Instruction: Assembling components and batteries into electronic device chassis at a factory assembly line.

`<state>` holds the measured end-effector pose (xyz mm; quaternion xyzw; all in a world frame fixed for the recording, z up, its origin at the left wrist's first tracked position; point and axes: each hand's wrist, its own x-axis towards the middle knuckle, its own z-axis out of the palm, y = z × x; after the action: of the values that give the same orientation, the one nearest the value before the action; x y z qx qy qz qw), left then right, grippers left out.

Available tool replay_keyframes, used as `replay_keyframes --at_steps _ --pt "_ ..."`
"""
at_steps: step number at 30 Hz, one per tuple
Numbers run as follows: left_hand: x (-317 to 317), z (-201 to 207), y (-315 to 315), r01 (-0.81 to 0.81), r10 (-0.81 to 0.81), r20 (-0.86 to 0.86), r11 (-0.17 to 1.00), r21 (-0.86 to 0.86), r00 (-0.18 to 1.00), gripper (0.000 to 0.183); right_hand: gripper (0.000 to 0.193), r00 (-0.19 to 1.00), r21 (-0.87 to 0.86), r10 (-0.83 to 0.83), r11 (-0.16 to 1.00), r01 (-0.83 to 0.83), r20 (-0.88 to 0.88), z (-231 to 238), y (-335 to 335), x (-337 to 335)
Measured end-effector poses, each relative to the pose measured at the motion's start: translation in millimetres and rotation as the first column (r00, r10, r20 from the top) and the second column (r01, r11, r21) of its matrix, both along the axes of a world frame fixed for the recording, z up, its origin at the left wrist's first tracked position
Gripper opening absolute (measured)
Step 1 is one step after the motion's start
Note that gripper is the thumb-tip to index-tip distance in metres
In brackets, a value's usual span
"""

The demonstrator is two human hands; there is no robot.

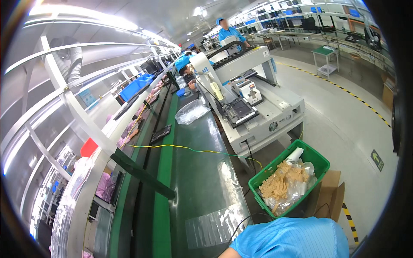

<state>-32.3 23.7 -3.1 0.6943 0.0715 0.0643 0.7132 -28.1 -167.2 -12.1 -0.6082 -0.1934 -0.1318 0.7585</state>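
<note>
Neither of my hands shows. A light blue sleeve [292, 236] of mine fills the lower right, and a bit of bare forearm [231, 253] leaves the picture at the lower edge, so what that hand touches is hidden. Nearest to the arm, a clear plastic sheet [215, 225] lies flat on the green work surface [193, 172]. Just beyond the sleeve stands a green bin [254, 189] holding crumpled tan paper [279, 182] and clear plastic film. A yellow-green wire [189, 148] runs across the work surface toward the bin.
A white bench machine [275, 112] stands beyond the bin. A clear plastic bag [192, 112] and a dark flat panel [161, 134] lie farther along the line. A cardboard box [330, 191] is beside the bin. Co-workers in blue [230, 32] and pink sleeves [124, 139] are nearby.
</note>
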Motion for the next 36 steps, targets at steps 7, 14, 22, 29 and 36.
replay_keyframes --at_steps 7,14,22,29,36 --pt "21.3 -47.1 29.4 -0.040 0.005 0.172 0.978 0.202 0.985 0.035 0.031 0.997 -0.015 0.036 0.999 -0.035 0.071 -9.1 8.0 3.7" --pt "18.4 -19.9 -2.3 0.044 -0.085 0.194 0.978 0.205 0.977 0.038 0.030 0.988 -0.112 0.146 0.982 -0.151 -0.051 -0.9 19.5 -14.7" --pt "0.3 43.8 -75.8 0.291 -0.327 0.223 0.939 0.182 0.918 0.041 0.022 0.979 -0.164 -0.160 0.970 0.179 0.126 -1.4 31.7 -22.2" --pt "-21.5 67.7 -107.3 0.438 -0.457 0.214 0.889 0.131 0.863 0.044 0.020 0.934 -0.292 -0.304 0.891 0.349 0.189 22.5 23.8 -43.4" --pt "-34.8 72.4 -119.9 0.497 -0.512 0.207 0.859 0.124 0.834 0.047 0.019 0.855 -0.382 -0.440 0.767 0.517 0.275 39.8 14.3 -62.9"
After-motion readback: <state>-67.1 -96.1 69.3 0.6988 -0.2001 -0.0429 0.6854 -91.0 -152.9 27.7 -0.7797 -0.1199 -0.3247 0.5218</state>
